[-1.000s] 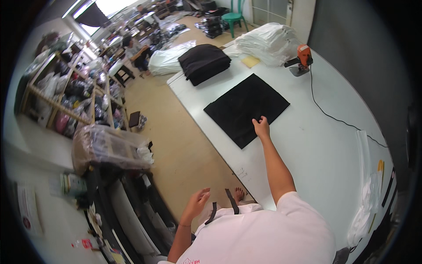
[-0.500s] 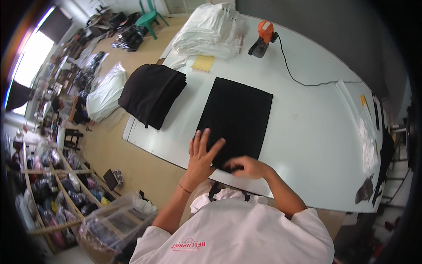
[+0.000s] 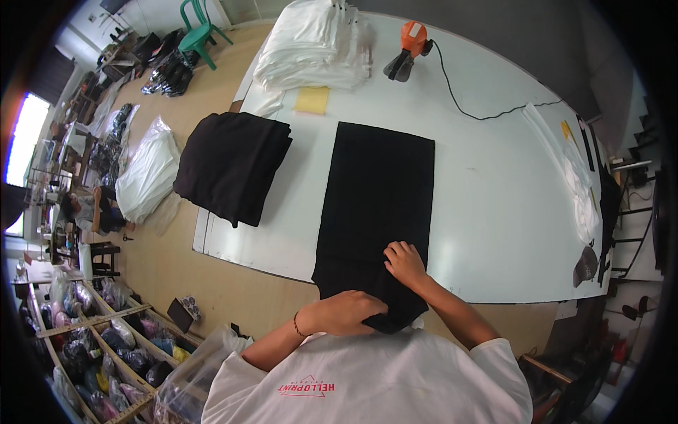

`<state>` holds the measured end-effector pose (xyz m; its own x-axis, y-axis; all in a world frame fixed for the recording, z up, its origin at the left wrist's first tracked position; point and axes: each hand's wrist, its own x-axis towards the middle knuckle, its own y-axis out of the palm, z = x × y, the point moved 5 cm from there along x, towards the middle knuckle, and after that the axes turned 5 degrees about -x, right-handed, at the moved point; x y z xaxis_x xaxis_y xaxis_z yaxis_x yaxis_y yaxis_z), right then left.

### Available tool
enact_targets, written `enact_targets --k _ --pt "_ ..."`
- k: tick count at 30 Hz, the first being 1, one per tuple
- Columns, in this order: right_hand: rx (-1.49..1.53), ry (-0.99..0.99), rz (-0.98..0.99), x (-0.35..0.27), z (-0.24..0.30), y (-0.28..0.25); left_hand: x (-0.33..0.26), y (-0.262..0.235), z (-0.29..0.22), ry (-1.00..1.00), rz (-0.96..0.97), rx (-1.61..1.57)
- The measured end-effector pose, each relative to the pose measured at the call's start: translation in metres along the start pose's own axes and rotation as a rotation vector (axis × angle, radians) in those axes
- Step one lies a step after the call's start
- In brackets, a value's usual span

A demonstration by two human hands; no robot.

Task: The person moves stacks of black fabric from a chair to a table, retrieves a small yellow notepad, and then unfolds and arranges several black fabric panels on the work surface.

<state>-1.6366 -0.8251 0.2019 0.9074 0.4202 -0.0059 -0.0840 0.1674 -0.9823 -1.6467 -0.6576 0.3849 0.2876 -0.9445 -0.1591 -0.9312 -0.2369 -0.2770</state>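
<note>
A long black folded garment (image 3: pixel 378 194) lies flat on the white table (image 3: pixel 494 212), its near end hanging over the table's front edge. My left hand (image 3: pixel 346 311) grips that near end at the edge, fingers curled around the cloth. My right hand (image 3: pixel 405 261) presses down on the garment a little farther in, fingers bent on the fabric.
A stack of black garments (image 3: pixel 233 162) sits at the table's left edge. A pile of white bags (image 3: pixel 314 46), a yellow pad (image 3: pixel 312 100) and an orange corded tool (image 3: pixel 408 44) lie at the far end. White plastic sheets (image 3: pixel 572 177) lie at the right. Shelves and bags stand on the floor at left.
My view has swung over the table. My left hand came up from my side onto the garment and now grips its near end; my right hand has moved to the near part.
</note>
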Motion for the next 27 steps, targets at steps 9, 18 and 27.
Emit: enact_targets --k 9,18,27 --pt "0.227 0.234 -0.376 0.065 -0.057 -0.101 0.034 -0.045 0.024 0.036 -0.055 0.225" --pt "-0.025 -0.018 -0.615 0.147 -0.086 -0.342 0.096 -0.179 -0.079 0.135 -1.089 0.711" --pt "-0.247 0.162 -0.529 0.029 -0.061 -0.485 0.143 -0.176 -0.154 0.381 -1.187 0.788"
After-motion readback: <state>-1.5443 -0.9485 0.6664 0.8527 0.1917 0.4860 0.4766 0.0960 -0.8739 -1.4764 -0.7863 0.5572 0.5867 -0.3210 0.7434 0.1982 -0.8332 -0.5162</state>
